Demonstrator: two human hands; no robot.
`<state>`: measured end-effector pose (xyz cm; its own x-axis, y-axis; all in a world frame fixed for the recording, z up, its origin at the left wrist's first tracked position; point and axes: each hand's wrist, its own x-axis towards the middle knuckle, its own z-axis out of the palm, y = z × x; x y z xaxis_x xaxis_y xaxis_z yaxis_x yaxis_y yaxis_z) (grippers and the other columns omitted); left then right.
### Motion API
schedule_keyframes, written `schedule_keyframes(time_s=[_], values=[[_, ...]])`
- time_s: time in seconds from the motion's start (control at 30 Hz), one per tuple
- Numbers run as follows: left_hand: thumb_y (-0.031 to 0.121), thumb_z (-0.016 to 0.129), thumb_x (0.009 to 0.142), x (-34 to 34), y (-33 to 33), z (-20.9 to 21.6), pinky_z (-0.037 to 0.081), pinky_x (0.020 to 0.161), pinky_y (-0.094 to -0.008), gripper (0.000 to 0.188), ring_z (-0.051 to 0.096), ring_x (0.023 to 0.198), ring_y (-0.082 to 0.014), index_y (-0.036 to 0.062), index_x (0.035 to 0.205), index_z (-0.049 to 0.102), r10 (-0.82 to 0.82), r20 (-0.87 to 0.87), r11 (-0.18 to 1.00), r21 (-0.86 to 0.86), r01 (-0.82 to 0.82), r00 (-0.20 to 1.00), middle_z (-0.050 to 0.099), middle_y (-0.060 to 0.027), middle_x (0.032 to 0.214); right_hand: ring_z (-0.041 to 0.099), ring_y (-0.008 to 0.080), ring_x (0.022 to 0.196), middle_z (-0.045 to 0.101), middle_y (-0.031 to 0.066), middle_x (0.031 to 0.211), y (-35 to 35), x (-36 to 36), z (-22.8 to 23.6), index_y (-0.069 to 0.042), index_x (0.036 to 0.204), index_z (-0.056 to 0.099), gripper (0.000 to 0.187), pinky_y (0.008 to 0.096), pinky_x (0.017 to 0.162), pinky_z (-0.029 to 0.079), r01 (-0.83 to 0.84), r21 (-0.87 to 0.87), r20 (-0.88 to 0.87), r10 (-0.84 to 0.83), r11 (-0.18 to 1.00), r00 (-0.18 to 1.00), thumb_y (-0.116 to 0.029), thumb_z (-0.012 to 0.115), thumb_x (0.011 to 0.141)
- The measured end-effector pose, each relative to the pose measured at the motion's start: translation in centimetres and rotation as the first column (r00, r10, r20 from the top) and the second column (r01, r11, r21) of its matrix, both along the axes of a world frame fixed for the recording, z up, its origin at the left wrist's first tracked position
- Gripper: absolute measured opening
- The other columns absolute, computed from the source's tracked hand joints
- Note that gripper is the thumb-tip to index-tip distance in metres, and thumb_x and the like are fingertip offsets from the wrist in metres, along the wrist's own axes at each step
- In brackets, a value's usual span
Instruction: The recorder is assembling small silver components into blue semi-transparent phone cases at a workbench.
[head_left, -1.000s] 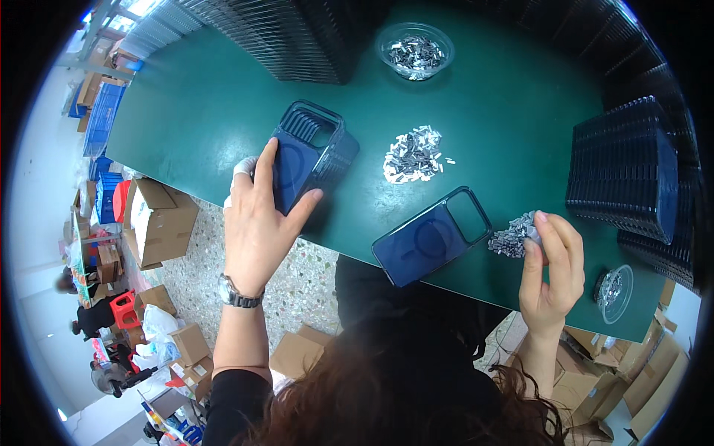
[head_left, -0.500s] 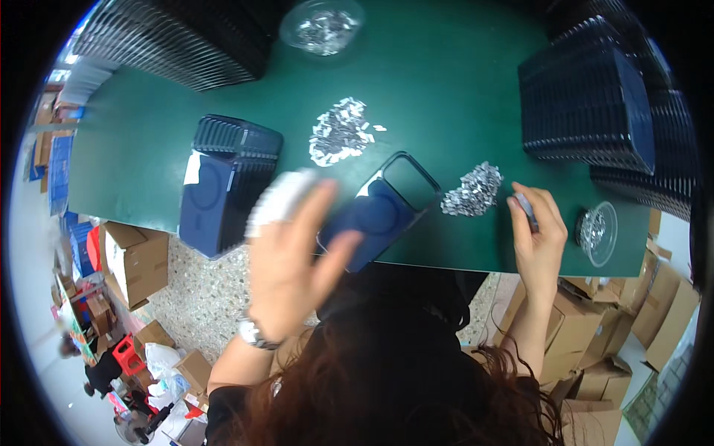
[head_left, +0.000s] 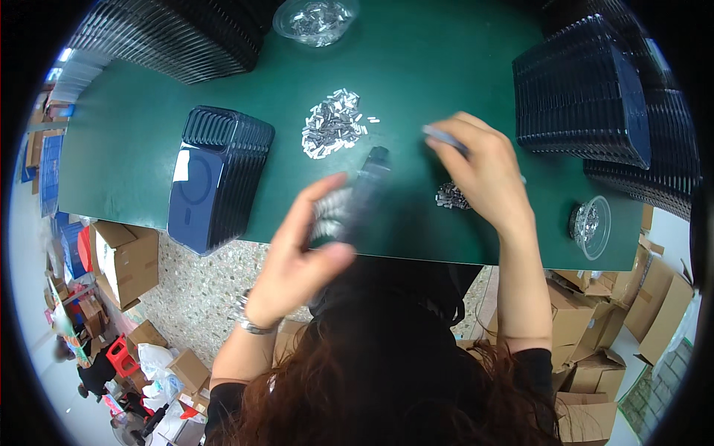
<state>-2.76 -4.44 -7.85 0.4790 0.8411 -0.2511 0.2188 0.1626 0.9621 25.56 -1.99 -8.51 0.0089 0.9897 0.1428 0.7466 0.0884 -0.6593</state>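
Note:
My left hand (head_left: pixel 301 249) is curved, thumb and fingers around a dark blue phone case (head_left: pixel 370 182) that stands tilted on edge, smeared by motion. A white, ribbed-looking thing (head_left: pixel 331 212) sits between that hand and the case; its kind is unclear. To the right, my right hand (head_left: pixel 483 167) pinches a small, flat grey piece (head_left: pixel 446 139) above the table. Below its fingers lies a partly hidden pile of small silvery pieces (head_left: pixel 451 196). Another pile of small silver and white pieces (head_left: pixel 332 125) spreads beyond my left hand.
A stack of phone cases (head_left: pixel 197 197) stands on the green table (head_left: pixel 416 59) at left. More stacked cases (head_left: pixel 580 97) fill the right side, and others (head_left: pixel 175 37) the far left. Clear tubs of silvery pieces stand far off (head_left: pixel 315 21) and near right (head_left: pixel 591 229). Cardboard boxes (head_left: pixel 130 260) are below.
The phone case has come up from lying flat to standing on edge, with my left hand moved right beside it. My right hand has moved left and away from me, still pinching the grey piece.

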Motion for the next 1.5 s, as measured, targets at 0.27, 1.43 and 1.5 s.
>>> schedule_keyframes(time_s=[0.27,1.43,1.5], values=[[0.023,0.053,0.112,-3.6,-0.9,-0.2,0.052,0.109,-0.0367,0.061,0.069,0.126,-0.0271,-0.0031,0.164,0.037,0.224,0.156,0.961,-0.199,-0.191,0.962,0.067,-0.0206,0.142,0.069,0.0355,0.092,0.073,0.0113,0.103,4.9,-3.7,-2.6,-0.002,0.106,0.078,0.017,0.0450,0.083,0.053,-0.063,-0.106,0.178,0.082,0.992,0.981,-0.014,0.070,0.097],[0.009,0.069,0.097,1.3,3.0,0.2,0.050,0.066,-0.0463,0.010,0.064,0.077,-0.0410,0.0029,0.105,0.065,0.012,-0.427,0.865,0.458,0.205,0.904,0.066,-0.0194,0.085,0.066,0.0295,0.084,0.060,0.0077,0.087,-0.8,-6.2,0.7,-0.007,0.093,0.061,0.018,0.0425,0.065,0.057,-0.463,0.184,0.247,0.415,0.867,0.876,-0.003,0.073,0.079],[0.008,0.069,0.097,1.2,3.0,-0.1,0.050,0.066,-0.0465,0.010,0.065,0.077,-0.0410,0.0028,0.104,0.065,-0.004,-0.438,0.856,0.463,0.230,0.899,0.066,-0.0194,0.085,0.066,0.0306,0.084,0.061,0.0080,0.086,-0.9,-6.0,0.9,-0.007,0.094,0.061,0.018,0.0433,0.065,0.056,-0.443,0.169,0.207,0.408,0.881,0.889,-0.003,0.073,0.080]])
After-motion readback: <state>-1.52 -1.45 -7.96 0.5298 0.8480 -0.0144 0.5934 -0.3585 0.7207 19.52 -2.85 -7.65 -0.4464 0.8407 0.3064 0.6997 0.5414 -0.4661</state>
